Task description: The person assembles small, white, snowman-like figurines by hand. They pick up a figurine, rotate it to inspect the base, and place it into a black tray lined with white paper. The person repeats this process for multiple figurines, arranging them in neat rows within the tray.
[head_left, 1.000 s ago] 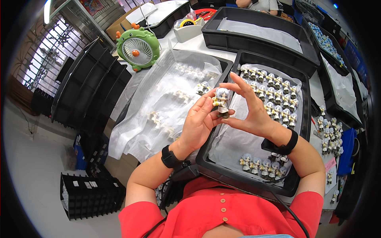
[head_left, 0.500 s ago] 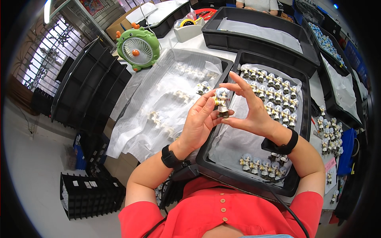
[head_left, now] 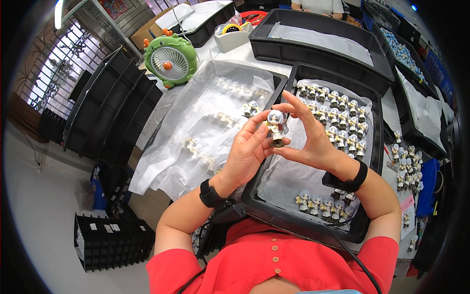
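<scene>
A small figurine [head_left: 276, 128] with silvery hair, a white outfit and a dark base is held upright between my two hands. My left hand [head_left: 250, 146] grips its side and lower part. My right hand [head_left: 309, 136] curves around its other side, thumb by the base and fingertips near the head. Below them is a black tray [head_left: 290, 88] lined with white sheet, with rows of similar figurines [head_left: 334, 116] at its far right and more [head_left: 316, 203] near its front edge. To the left, another tray of figurines lies under a translucent white sheet [head_left: 181, 142].
A green fan [head_left: 170, 59] and a tape dispenser [head_left: 232, 36] stand at the back. Another black tray [head_left: 318, 46] sits behind. Loose figurines [head_left: 407, 166] stand on the right beside a blue bin [head_left: 427, 186]. Stacked black crates [head_left: 103, 112] stand left. A person [head_left: 318, 7] is across the table.
The figurine has turned slightly and shifted a little in my fingers. Both hands have otherwise barely moved.
</scene>
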`<control>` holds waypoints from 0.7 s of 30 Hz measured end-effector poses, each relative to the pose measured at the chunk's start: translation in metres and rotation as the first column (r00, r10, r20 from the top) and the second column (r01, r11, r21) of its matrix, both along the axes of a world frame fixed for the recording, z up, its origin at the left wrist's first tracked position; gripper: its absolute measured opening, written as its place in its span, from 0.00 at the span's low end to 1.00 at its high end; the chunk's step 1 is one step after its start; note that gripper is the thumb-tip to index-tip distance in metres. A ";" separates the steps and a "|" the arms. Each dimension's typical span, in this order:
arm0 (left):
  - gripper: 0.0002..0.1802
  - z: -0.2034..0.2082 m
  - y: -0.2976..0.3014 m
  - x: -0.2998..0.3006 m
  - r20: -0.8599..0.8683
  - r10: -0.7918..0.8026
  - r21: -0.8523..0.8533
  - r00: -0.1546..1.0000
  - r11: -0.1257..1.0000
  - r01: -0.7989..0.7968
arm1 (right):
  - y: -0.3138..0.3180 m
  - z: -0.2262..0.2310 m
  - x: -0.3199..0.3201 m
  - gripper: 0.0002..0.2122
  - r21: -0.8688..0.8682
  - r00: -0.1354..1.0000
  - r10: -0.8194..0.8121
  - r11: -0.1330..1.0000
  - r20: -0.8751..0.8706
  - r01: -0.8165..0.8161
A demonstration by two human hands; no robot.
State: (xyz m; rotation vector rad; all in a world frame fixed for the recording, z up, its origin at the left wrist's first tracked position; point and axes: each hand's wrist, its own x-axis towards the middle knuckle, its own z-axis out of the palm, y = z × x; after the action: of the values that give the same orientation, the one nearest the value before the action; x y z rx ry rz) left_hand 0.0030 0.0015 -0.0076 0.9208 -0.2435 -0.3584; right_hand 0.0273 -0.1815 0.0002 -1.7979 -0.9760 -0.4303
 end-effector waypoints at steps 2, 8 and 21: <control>0.24 -0.002 -0.001 -0.001 -0.013 0.001 -0.004 1.000 1.000 -0.001 | 0.001 -0.001 0.000 0.44 0.001 1.000 0.002 1.000 0.005 -0.002; 0.22 -0.001 -0.003 -0.001 -0.003 -0.020 0.053 1.000 0.998 0.020 | 0.003 -0.005 0.002 0.43 -0.020 0.995 0.037 0.999 0.091 -0.036; 0.25 -0.001 -0.006 -0.004 0.041 -0.069 0.133 0.997 0.989 0.063 | 0.004 -0.009 0.003 0.42 -0.098 0.983 0.054 0.994 0.173 -0.037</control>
State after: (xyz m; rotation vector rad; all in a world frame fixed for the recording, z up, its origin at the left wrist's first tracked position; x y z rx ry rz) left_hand -0.0008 -0.0041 -0.0087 1.0533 -0.2959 -0.4189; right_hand 0.0302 -0.1770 -0.0088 -1.8417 -1.1751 -0.5290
